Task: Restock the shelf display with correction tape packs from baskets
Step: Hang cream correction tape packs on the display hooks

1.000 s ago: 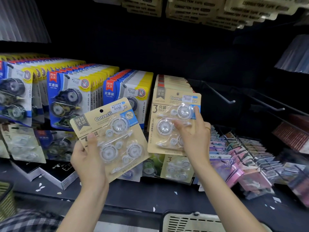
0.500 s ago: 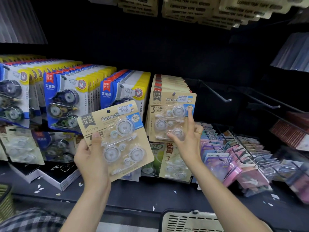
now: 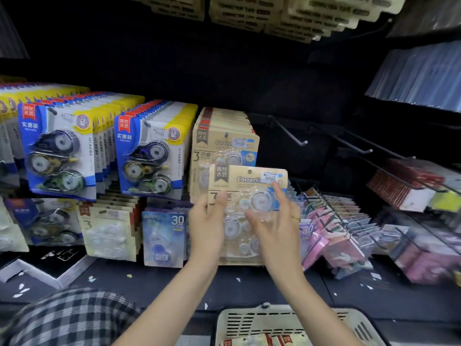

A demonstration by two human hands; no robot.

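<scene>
My left hand (image 3: 208,227) grips the tan correction tape pack (image 3: 249,186) by its left edge, thumb over the front; my right hand (image 3: 277,226) rests loose, straight fingers on its blister, just before the hanging tan row (image 3: 224,131), above the basket (image 3: 252,320)

Dark display back wall (image 3: 249,78) with bare metal peg hooks (image 3: 289,132). Black shelf (image 3: 287,290) below, littered with small paper scraps (image 3: 21,290). Dim lighting.

Both hands on kraft corr. tape pack (image 3: 248,186), L hand (image 3: 207,226) gripping, R hand (image 3: 277,226) fingers seemingly spread, basket (image 3: 224,323) below
</scene>
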